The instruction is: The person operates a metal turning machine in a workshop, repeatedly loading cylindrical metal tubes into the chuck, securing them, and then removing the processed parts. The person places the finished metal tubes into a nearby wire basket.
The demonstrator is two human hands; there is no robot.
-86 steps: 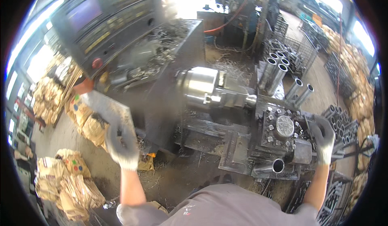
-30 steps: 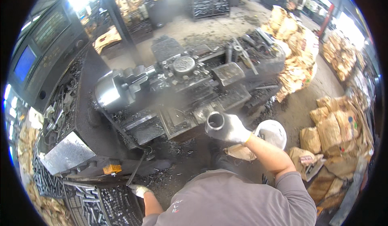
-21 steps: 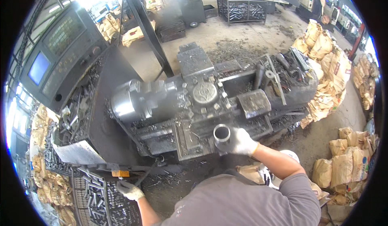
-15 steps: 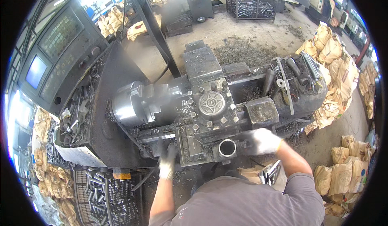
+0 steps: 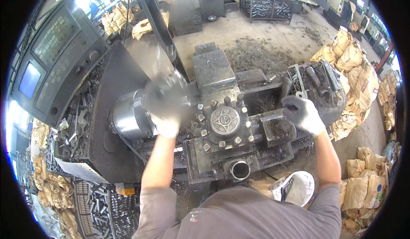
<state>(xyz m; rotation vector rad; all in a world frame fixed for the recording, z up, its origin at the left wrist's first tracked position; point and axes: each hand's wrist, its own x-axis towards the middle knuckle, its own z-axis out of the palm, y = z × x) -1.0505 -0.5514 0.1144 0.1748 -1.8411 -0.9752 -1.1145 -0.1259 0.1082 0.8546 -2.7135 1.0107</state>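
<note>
My left hand (image 5: 167, 113), in a white glove with dark, dirty fingers, reaches up beside the lathe chuck (image 5: 128, 114). Motion smears its fingers, and a pale grey blur lies just above them, so anything held there cannot be made out. At the right, my right hand (image 5: 304, 115) curls its gloved fingers over the machine's tool-strewn end. It covers the lower part of a caliper (image 5: 299, 77); what lies inside the fingers is hidden. Between the hands sits the bolted tool post (image 5: 225, 121) with its round cap. An open metal tube end (image 5: 240, 169) points up near my body.
Dark cylindrical pieces (image 5: 315, 77) lie by the caliper. A control panel (image 5: 55, 55) and chip-filled tray (image 5: 77, 128) stand left. Paper sacks (image 5: 354, 78) are heaped right. Below left is a crate of metal parts (image 5: 100, 209). A dark post (image 5: 160, 29) rises behind the chuck.
My left hand has moved up from the machine's front edge to beside the chuck. My right hand has gone up and right, from near the tube end to the caliper.
</note>
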